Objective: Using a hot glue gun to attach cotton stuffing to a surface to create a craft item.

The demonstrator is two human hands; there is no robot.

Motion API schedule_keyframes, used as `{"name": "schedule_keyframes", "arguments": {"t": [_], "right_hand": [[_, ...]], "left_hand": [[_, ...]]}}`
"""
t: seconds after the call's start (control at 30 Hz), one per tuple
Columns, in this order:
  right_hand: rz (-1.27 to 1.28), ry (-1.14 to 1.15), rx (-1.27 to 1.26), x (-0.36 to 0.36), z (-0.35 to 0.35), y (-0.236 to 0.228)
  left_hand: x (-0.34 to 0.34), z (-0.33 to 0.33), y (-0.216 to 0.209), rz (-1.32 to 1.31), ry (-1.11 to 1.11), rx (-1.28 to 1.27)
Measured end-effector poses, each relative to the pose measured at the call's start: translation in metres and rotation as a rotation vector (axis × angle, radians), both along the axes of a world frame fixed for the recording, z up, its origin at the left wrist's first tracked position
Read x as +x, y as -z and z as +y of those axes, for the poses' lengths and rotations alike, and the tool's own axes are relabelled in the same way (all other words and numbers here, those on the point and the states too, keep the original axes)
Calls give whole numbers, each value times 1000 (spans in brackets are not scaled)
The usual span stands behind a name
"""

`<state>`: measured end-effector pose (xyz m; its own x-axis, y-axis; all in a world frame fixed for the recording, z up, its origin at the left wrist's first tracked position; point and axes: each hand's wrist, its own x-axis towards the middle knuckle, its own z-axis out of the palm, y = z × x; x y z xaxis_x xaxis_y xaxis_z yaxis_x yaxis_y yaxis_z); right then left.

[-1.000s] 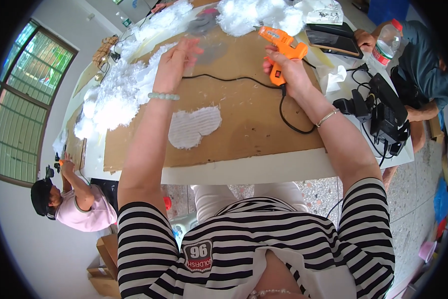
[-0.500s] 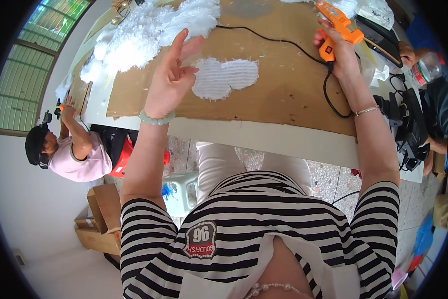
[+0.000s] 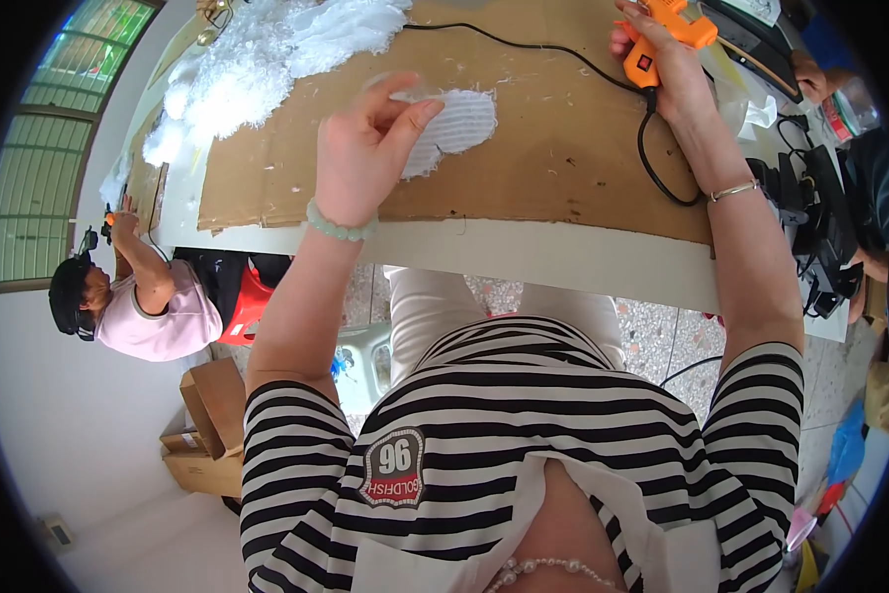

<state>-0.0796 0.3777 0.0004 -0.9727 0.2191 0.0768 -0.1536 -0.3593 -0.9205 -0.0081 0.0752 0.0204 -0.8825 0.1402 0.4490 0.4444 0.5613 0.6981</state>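
Observation:
My right hand (image 3: 680, 79) is wrapped round the handle of an orange hot glue gun (image 3: 644, 61), near the far right of the table. Its black cord (image 3: 650, 158) loops down beside my wrist and another dark cord runs left across the cardboard. Over the left end of a white ribbed fabric piece (image 3: 461, 124) hovers my left hand (image 3: 357, 158). The thumb stands apart from the bent fingers, whose tips are blurred. I see nothing held between them. Part of the fabric piece is hidden behind this hand.
Brown cardboard (image 3: 553, 188) covers much of the white table (image 3: 444, 242). White fluffy material (image 3: 237, 89) is heaped at the far left. Black devices and cables (image 3: 810, 222) crowd the right side. Another person (image 3: 158, 306) works at the left; another person's hand (image 3: 810, 77) shows at the right.
My left hand has moved right, its raised fingers bending down over the fabric piece. The glue gun, still in my right hand, sits slightly higher in view. The whole view has shifted a little.

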Motion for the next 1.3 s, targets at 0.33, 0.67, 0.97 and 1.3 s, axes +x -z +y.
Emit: {"name": "schedule_keyframes", "arguments": {"t": [0.33, 0.67, 0.97, 1.3], "right_hand": [[12, -10, 44, 1, -3, -4], [-15, -11, 80, 4, -5, -6], [15, -15, 26, -1, -3, 0], [-26, 0, 94, 2, -2, -1]], "left_hand": [[-35, -45, -24, 37, -55, 119], [-46, -57, -4, 101, 113, -473], [-58, -50, -6, 235, 315, -612], [-27, -29, -35, 872, -82, -475]]}}
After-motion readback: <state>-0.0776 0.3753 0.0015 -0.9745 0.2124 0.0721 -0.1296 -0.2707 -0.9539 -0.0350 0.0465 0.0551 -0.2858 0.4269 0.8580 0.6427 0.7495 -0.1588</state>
